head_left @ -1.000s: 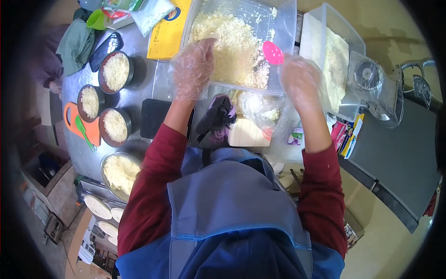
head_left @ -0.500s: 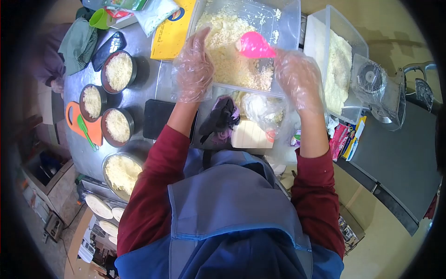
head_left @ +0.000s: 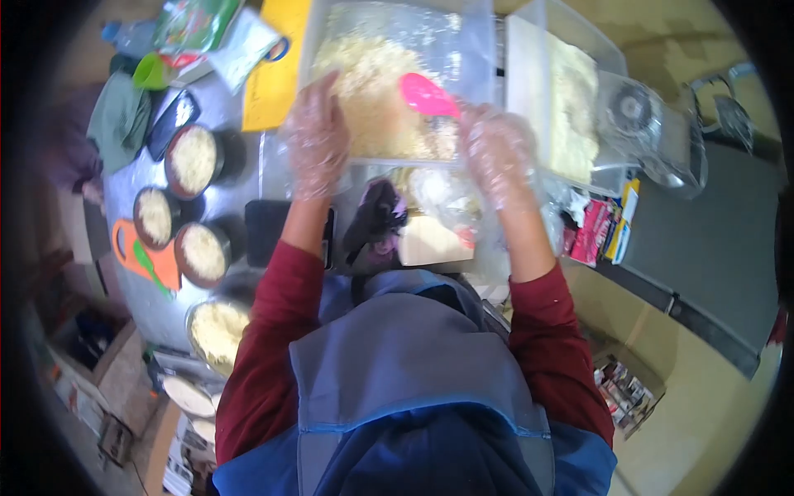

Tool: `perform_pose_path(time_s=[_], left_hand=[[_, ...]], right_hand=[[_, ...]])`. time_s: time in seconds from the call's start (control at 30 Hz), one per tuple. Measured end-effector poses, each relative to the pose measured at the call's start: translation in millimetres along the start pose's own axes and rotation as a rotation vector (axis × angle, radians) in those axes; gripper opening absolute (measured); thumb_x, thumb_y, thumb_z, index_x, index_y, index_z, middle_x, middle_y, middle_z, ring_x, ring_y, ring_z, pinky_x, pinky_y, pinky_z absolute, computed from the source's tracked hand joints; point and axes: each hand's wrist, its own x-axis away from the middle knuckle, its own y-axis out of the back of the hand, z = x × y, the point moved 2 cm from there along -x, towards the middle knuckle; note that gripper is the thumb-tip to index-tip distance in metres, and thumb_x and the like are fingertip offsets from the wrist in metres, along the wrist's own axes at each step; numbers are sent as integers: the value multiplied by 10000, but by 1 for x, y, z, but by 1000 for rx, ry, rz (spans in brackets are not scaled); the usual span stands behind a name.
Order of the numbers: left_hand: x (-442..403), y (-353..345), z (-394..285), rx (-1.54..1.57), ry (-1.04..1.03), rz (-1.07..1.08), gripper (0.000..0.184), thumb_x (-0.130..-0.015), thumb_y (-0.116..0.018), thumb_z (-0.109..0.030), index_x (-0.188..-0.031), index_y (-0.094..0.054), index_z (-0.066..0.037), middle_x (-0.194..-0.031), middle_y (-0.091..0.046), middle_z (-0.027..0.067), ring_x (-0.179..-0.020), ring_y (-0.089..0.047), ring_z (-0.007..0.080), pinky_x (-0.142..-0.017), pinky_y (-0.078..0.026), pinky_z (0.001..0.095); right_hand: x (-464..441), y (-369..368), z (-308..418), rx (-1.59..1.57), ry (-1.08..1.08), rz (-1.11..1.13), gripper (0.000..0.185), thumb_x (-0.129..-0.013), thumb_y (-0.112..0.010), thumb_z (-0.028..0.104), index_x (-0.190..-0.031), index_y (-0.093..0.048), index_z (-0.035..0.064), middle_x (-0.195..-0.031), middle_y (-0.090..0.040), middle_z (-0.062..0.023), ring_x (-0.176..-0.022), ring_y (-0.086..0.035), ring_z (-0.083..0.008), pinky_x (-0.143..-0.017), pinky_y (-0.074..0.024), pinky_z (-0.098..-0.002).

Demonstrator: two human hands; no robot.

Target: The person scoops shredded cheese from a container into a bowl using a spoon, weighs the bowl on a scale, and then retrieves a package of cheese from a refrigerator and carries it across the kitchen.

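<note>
My right hand point(head_left: 495, 153), in a clear plastic glove, is closed on the narrow end of a bright pink scoop point(head_left: 428, 94). The scoop is over a clear plastic tub point(head_left: 478, 62) that holds pale yellow crumbly shreds point(head_left: 372, 107). My left hand point(head_left: 317, 136), gloved too, is at the tub's left near corner with its fingers stretched forward. Whether it touches the rim, I cannot tell. Directly below the tub lie a knotted plastic bag point(head_left: 442, 190), a black and purple cloth point(head_left: 376, 215) and a pale block point(head_left: 434, 241).
Several dark round pans point(head_left: 195, 161) of pale shreds stand at left, near an orange board point(head_left: 128, 240) with a green utensil. A metal bowl point(head_left: 217, 331) is below them. Right of the tub are a second tub point(head_left: 571, 107) of white powder and a plastic-wrapped machine point(head_left: 649, 120).
The whole view has shifted, and most things appear a little further left. The pink scoop remains in my right hand over the shreds, its angle slightly steeper. My left hand stays beside the tub.
</note>
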Motion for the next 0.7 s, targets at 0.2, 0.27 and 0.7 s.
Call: perform_pose_path(time_s=[0.2, 0.27, 0.7], left_hand=[[-1, 10, -8, -169, -3, 190, 108, -909, -592, -162, -941, -662, -85, -867, -675, 120, -799, -650, 327, -746, -506, 400], [-2, 10, -8, 14, -105, 75, 137, -871, -634, -156, -995, -623, -100, -923, -662, 119, -842, -640, 322, -723, -508, 394], [15, -32, -220, 367, -405, 547, 336, -832, -654, -109, -1161, -594, -76, -1105, -626, 145, -1042, -594, 318, -935, -460, 397]], right_hand=[[44, -39, 1, -203, -216, 167, 369, -893, -523, 123, -1261, -552, 111, -912, -626, -198, -844, -612, -387, -743, -487, -494], [55, -10, -2, -430, -175, 27, 359, -906, -520, 131, -1262, -557, 110, -925, -622, -233, -860, -610, -407, -781, -478, -484], [161, 36, -188, -1404, -628, -35, 356, -935, -595, 294, -1149, -634, 12, -720, -460, 51, -673, -397, -56, -619, -318, -220]])
